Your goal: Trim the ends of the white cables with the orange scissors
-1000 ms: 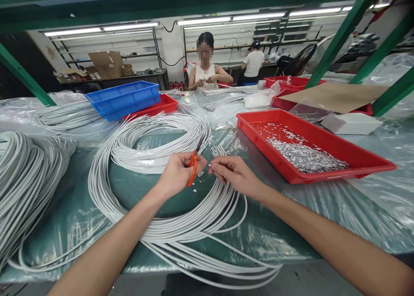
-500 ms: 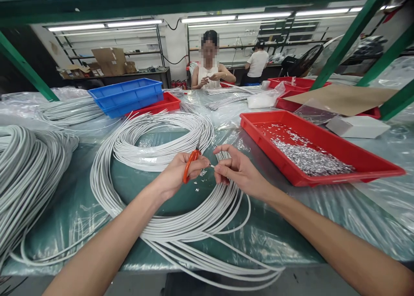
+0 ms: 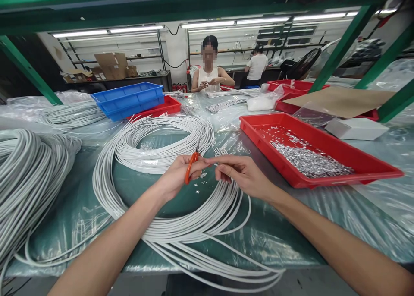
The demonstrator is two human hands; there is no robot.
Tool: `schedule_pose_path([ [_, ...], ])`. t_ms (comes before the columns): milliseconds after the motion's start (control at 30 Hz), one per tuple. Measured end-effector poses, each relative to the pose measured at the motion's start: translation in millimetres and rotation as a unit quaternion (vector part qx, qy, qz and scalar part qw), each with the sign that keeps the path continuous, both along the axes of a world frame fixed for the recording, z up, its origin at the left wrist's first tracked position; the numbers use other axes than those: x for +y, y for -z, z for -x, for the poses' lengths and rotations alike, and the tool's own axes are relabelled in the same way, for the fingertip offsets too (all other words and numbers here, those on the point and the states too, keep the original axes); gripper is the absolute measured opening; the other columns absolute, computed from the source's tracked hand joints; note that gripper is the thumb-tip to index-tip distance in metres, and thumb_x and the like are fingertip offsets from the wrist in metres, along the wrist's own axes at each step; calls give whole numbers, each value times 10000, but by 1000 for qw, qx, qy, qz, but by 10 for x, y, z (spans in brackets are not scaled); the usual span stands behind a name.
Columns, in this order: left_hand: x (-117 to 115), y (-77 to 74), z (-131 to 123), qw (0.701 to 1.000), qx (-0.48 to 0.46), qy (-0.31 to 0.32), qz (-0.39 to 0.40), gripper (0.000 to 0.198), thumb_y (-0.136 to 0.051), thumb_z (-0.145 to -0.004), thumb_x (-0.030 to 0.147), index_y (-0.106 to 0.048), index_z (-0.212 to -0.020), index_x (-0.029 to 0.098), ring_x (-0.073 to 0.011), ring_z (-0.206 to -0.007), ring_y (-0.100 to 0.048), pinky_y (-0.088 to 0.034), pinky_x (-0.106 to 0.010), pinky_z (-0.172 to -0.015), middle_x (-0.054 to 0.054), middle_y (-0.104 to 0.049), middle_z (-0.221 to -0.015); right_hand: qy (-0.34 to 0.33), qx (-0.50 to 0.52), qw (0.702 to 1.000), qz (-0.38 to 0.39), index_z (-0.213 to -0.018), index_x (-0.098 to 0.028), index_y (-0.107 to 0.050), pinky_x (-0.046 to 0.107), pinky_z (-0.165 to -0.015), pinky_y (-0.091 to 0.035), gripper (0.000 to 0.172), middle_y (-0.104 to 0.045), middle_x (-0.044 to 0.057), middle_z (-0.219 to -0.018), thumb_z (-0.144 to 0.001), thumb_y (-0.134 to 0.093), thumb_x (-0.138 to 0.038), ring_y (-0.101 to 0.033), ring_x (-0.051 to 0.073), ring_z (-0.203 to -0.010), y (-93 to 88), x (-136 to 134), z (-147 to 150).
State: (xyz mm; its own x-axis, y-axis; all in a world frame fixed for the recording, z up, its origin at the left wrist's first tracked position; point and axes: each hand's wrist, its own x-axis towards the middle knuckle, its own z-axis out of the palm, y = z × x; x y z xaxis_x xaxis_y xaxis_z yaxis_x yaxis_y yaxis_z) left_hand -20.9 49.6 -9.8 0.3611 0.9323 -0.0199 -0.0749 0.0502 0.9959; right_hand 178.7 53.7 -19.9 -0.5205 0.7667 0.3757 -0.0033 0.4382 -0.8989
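My left hand point(image 3: 181, 173) is closed around orange-handled scissors point(image 3: 192, 167), whose thin blades point up and away. Its fingertips meet those of my right hand point(image 3: 239, 173) above the large coil of white cable point(image 3: 110, 188). The right hand's index finger reaches across to the left hand, while its thumb and other fingers are curled together near the cable ends; what they pinch is too small to make out. Tiny silvery bits point(image 3: 203, 175) lie on the green table just beyond the fingers. A smaller cable coil point(image 3: 142, 158) rests behind.
On the right stands a red tray point(image 3: 291, 175) holding many small silvery pieces. A thick cable bundle point(image 3: 29, 179) fills the left side, with a blue bin point(image 3: 129, 101) behind. A person point(image 3: 210, 71) sits across the table. Green frame posts point(image 3: 343, 50) rise at both sides.
My right index finger has stretched out leftward to touch the left hand's fingertips, and the two hands are closer together. The view has shifted slightly.
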Motion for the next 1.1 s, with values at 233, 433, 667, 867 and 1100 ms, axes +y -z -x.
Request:
schedule_pose_path([
  [233,25,23,-29,984,128,-78,-97,407,-649,-794,541,-638,-777,134,-86,-535,-310,-229,-239,-513,49,-385,-557,19,3,1000,16,-1180,-161,-671,237,-539,-458,326,-661,24,-697,-938,-568,-354,-537,106,-559,40,46,-14],
  [433,-51,-10,-28,918,289,-120,-243,381,-562,-866,459,-455,-627,182,-98,-540,-300,-266,-253,-570,45,-405,-559,50,36,997,41,-1100,-143,-647,242,-528,-464,321,-659,13,-683,-903,-613,-394,-558,104,-530,17,90,-32],
  [667,-64,7,-5,807,475,-92,-339,409,-483,-901,489,-395,-620,206,-157,-577,-357,-271,-287,-640,8,-459,-527,49,93,989,107,-1079,-144,-648,247,-502,-478,377,-664,9,-671,-842,-686,-435,-581,108,-499,-44,75,-22],
  [867,-63,17,-14,817,469,-72,-329,394,-465,-916,461,-418,-617,209,-150,-533,-301,-248,-292,-625,15,-444,-519,51,116,985,118,-1075,-150,-658,243,-488,-472,340,-654,2,-660,-847,-690,-400,-580,111,-512,-42,64,-20],
  [1100,-61,33,-11,826,448,-59,-337,400,-474,-914,418,-371,-589,209,-133,-503,-230,-221,-297,-606,34,-391,-485,57,109,986,114,-1079,-144,-664,244,-493,-465,352,-655,4,-653,-841,-696,-402,-562,107,-514,-39,70,-29],
])
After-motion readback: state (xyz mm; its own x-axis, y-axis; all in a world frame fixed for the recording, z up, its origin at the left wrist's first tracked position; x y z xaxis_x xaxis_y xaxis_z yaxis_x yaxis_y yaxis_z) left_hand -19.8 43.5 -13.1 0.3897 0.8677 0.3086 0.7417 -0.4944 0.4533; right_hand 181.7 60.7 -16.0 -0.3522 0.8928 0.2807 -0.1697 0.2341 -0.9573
